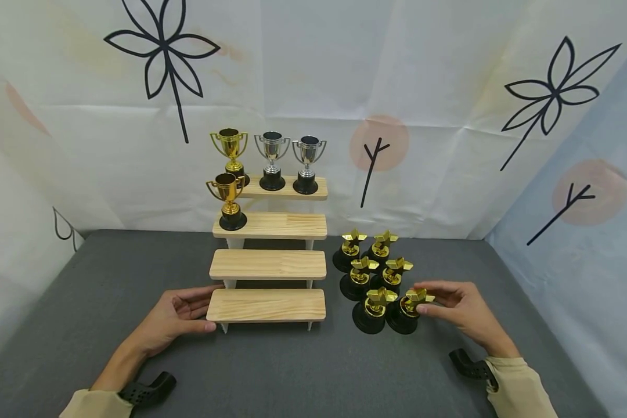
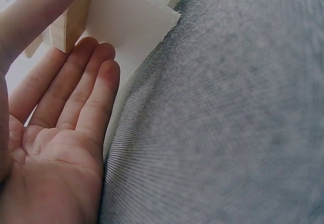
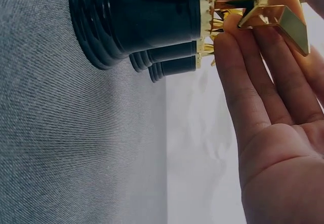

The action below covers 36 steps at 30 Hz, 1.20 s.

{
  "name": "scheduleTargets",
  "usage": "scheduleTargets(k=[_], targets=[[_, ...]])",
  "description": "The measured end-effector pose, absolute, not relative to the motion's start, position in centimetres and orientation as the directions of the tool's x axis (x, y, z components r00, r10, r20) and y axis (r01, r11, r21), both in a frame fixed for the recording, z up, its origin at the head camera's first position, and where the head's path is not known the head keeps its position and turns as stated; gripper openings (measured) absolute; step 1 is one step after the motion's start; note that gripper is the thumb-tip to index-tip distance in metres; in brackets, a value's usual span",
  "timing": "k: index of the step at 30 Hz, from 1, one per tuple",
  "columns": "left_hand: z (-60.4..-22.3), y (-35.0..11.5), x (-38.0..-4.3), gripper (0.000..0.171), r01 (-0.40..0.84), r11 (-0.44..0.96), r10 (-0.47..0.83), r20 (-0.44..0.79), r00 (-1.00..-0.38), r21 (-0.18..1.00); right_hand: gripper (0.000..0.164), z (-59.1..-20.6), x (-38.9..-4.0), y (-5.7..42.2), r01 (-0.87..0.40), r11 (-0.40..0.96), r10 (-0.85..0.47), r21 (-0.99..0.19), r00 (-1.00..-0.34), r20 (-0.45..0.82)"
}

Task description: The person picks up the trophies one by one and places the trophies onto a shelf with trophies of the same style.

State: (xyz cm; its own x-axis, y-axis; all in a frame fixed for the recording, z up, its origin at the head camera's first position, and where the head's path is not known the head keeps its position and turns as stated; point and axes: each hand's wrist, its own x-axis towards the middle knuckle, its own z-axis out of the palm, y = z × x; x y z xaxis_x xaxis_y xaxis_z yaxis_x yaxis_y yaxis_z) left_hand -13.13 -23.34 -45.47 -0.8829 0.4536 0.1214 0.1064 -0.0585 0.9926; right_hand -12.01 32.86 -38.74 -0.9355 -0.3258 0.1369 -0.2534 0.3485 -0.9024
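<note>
My left hand (image 1: 180, 316) is at the left end of the lowest board of a stepped wooden display stand (image 1: 266, 306), its fingers nearly straight and reaching to the board's end (image 2: 76, 24). In the head view, my right hand (image 1: 460, 307) has thumb and fingertips on either side of the gold star on the front-right star trophy (image 1: 409, 310). That trophy's black base (image 3: 147, 16) stands on the table in the right wrist view. Beside it is another star trophy (image 1: 371, 313), with several more behind.
On the top board stand a gold cup trophy (image 1: 230, 145) and two silver ones (image 1: 272, 154). A bronze-gold cup trophy (image 1: 230, 200) occupies the left end of the second board. Grey cloth covers the table (image 1: 334, 377); a patterned white backdrop (image 1: 303, 69) rises behind.
</note>
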Motion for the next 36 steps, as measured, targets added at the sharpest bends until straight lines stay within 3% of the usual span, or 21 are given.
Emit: scheduleTargets(k=[16,36], targets=[[-45.5,-23.3,-13.1,0.073,0.1,-0.064,0.453,0.119,-0.883,0.993,0.037,-39.2,-12.1,32.7,-0.249,0.376,-0.307,-0.892,-0.942,0.134],[-45.2,-23.1,-13.0,0.074,0.096,-0.036,0.432,0.102,-0.896,0.995,0.035,-36.8,-11.3,32.7,-0.279,0.385,-0.244,-0.88,-0.95,0.195]])
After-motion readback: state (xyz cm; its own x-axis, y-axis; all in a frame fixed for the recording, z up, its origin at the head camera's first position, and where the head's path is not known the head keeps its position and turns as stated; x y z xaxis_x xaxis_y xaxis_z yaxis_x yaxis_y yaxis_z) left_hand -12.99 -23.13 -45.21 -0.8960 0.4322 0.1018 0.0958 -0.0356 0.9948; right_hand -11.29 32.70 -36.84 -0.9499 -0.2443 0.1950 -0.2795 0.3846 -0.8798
